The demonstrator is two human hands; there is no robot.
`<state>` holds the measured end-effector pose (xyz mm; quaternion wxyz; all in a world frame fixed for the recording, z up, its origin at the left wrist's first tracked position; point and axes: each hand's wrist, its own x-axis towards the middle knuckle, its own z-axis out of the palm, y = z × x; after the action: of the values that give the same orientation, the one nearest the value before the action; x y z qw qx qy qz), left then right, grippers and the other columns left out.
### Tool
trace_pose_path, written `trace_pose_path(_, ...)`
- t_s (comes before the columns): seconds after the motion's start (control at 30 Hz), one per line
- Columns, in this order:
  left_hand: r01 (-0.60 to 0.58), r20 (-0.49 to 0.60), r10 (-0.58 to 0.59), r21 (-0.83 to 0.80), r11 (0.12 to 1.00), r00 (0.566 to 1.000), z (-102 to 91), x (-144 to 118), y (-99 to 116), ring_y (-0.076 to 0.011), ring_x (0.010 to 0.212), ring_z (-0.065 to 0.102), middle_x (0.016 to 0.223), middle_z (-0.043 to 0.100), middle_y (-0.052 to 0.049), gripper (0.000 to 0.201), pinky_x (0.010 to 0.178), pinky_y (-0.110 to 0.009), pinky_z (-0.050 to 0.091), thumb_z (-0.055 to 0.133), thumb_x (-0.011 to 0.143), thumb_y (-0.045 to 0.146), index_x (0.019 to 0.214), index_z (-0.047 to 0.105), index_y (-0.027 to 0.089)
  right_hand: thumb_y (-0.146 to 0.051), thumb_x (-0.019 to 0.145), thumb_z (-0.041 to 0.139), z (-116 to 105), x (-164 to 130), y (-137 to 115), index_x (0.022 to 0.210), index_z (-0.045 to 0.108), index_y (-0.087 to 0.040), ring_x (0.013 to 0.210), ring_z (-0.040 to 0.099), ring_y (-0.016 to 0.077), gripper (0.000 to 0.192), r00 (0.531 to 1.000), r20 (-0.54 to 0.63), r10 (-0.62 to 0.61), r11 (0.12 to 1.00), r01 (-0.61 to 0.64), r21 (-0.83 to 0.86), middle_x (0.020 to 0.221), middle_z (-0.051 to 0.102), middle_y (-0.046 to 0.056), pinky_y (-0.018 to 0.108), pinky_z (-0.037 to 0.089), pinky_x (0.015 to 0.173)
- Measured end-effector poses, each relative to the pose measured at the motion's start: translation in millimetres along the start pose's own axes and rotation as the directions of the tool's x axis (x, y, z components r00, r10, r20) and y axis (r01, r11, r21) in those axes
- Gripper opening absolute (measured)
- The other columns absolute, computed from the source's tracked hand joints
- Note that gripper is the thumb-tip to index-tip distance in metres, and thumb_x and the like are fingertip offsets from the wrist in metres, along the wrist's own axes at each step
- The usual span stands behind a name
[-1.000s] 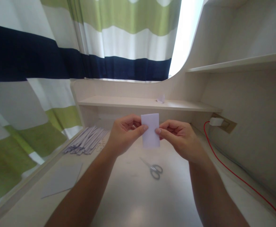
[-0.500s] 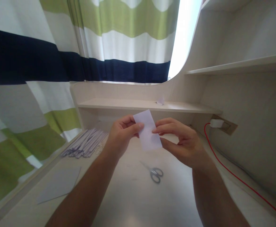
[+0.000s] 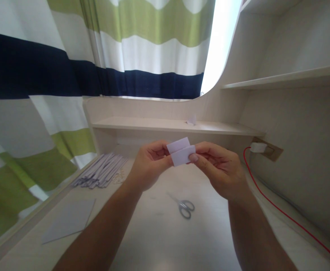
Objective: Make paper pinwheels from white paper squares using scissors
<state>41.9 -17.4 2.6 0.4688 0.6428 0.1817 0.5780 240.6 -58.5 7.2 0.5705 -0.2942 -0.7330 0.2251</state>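
Observation:
A small piece of white paper (image 3: 181, 155) is held up above the desk, its lower part folded up over the rest so that a strip of the back layer shows above. My left hand (image 3: 153, 162) pinches its left edge between thumb and fingers. At the right edge, my right hand (image 3: 217, 165) grips the folded layers, thumb in front and fingers behind. Below the hands, a pair of scissors (image 3: 185, 207) with dark handles lies on the desk, blades toward the upper left.
Many thin paper strips (image 3: 102, 171) lie in a pile at the left, beside small pale loops (image 3: 119, 176). Nearer lies a flat white sheet (image 3: 70, 220). A shelf (image 3: 153, 124) with a small paper piece (image 3: 191, 121) runs behind. A red cable (image 3: 280, 214) hangs from a white plug (image 3: 257, 147).
The paper was a flat, tilted rectangle and is now folded, bottom part up. My right hand has shifted from touching its face to pinching its right edge.

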Motion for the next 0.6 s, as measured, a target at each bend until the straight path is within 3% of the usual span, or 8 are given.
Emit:
trace_pose_path(0.3,-0.042,0.056,0.035,0.123,0.992,0.998,-1.2,-5.9,0.0,-0.0162,0.075,0.073,0.084,0.081,-0.005,0.017,0.067,-0.025,0.058,0.089,0.077,0.026,0.090,0.082,0.019,-0.030,0.092,0.080,-0.4,-1.8,0.1,0.093,0.074,-0.023,0.078,0.070,0.0159,0.009,0.997,-0.072,0.036,0.999,-0.036,0.012,0.087,0.075,0.002,0.029,0.056,0.071)
trace_pose_path(0.6,-0.118,0.006,0.119,0.166,0.979,0.993,-9.6,-6.5,8.6,-0.0156,0.076,0.074,0.086,0.082,-0.005,0.009,0.067,-0.023,0.059,0.084,0.084,0.026,0.093,0.085,0.022,-0.033,0.091,0.079,0.0,-3.2,-4.4,0.089,0.071,-0.022,0.074,0.070,0.0167,0.014,0.997,-0.071,0.028,0.997,-0.033,-0.076,0.082,0.074,0.002,0.030,0.057,0.070)
